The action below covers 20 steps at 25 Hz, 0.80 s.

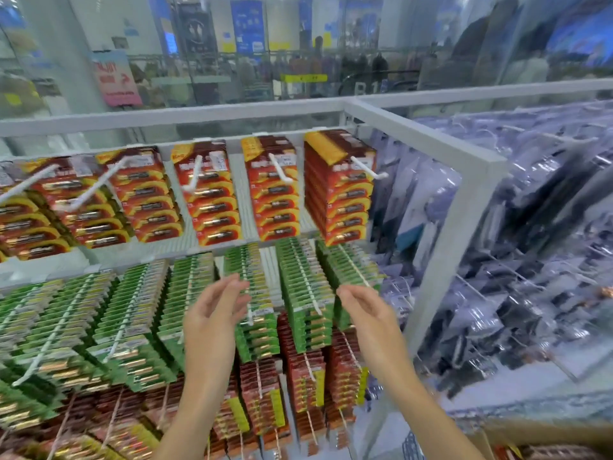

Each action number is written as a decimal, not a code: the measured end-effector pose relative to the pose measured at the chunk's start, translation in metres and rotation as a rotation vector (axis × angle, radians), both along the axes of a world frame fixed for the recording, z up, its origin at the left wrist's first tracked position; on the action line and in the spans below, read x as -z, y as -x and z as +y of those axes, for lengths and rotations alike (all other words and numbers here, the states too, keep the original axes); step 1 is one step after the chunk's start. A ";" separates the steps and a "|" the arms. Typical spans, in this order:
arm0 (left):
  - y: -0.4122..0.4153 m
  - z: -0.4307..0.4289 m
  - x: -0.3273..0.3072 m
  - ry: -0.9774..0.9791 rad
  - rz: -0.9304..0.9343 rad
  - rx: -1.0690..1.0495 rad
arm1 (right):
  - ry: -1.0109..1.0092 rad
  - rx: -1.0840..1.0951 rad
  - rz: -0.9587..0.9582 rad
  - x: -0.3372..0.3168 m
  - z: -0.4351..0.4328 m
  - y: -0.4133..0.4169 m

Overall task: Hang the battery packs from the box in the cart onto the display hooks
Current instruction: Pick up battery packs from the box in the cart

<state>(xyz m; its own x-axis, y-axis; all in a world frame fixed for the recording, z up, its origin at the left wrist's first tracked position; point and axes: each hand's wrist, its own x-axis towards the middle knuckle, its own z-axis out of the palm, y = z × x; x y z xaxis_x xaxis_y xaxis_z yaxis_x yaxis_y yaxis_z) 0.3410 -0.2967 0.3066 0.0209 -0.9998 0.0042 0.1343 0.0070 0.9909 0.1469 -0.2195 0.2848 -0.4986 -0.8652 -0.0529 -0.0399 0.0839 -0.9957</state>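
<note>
1. Red card-backed battery packs (338, 194) fill the top row of the display. Green card-backed battery packs (305, 287) fill the row under it, and there are more dark red ones lower down, nearer the person.
2. Both hands are up in front of the green row, the left hand (212, 313) and the right hand (368, 313) a bit apart. Neither holds a pack, and the fingers (237, 287) are loose and slightly spread. The left fingertips are just beside a green column, but I can't tell if they actually touch it.
3. The brown cardboard box (530, 433) just pokes in at the near right corner, with what looks like red packs inside. It's mostly cut off, so no idea how many are left. I can't make out the cart at all.
4. Progress-wise, I'd say somewhere mid-job and between packs.
   - The green hooks look stuffed almost to their tips.
   - The long white wire hooks (96, 187) at the far left of the top row have plenty of bare wire showing, so there's room there.
   - With nothing in hand, the next thing is probably a reach down right to the box.
5. Off to the right, past the grey metal frame (431, 134), hang clear plastic bagged goods (530, 227), which aren't part of this job.
</note>
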 end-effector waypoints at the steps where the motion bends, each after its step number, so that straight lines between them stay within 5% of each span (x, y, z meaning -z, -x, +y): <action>1: 0.009 0.014 0.011 -0.027 -0.012 0.049 | -0.033 0.039 -0.022 0.014 0.021 0.010; 12: 0.162 0.157 0.152 -0.365 -0.252 0.498 | -0.415 0.571 -0.176 0.142 0.267 0.135; 20: 0.296 0.259 0.234 -0.578 -0.504 0.765 | -0.631 0.804 -0.346 0.205 0.368 0.204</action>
<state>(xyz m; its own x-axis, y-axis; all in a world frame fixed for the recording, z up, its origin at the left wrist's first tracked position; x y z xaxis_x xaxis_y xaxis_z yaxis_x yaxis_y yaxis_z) 0.0452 -0.0374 0.0723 -0.4810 -0.6005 -0.6388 -0.5194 -0.3918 0.7594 -0.0570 0.1485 0.0796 -0.7807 -0.0582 -0.6222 0.5313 0.4624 -0.7099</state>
